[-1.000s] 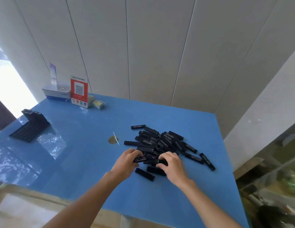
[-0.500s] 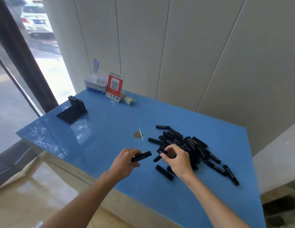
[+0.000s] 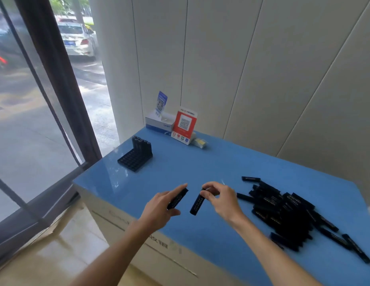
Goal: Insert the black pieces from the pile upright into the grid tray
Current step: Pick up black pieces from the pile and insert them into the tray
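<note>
Black pieces, one gripped in each hand (image 3: pixel 159 209) (image 3: pixel 223 200), now lifted off the pile (image 3: pixel 287 211).

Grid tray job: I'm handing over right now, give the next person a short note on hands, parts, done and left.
Left hand holds one black piece; right hand pinches another black piece by its upper end. Both are above the blue table, between the pile at right and the grid tray at far left.
Done: a few pieces stand upright along the tray's back edge.
Left: carry these two to the tray, insert them, then work through the large pile.
</note>
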A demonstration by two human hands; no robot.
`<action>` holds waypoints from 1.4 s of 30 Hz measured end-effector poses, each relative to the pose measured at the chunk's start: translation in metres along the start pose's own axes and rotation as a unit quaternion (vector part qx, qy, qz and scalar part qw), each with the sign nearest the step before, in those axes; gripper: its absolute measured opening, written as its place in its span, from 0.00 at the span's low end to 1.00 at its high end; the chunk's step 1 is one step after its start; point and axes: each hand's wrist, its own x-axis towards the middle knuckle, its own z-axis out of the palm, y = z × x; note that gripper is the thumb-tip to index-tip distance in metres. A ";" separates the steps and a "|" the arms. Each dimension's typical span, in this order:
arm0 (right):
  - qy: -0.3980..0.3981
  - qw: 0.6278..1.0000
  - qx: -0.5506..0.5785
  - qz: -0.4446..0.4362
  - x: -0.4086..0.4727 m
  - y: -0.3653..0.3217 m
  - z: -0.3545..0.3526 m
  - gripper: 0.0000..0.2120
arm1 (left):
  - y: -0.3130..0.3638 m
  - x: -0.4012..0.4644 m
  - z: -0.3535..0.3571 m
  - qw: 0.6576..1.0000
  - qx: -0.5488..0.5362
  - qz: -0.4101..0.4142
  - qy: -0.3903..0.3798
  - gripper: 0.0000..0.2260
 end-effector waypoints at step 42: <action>0.086 0.973 -0.191 0.095 0.277 -0.046 0.230 0.05 | -0.269 0.237 -0.175 0.989 -0.118 0.072 -0.062 0.13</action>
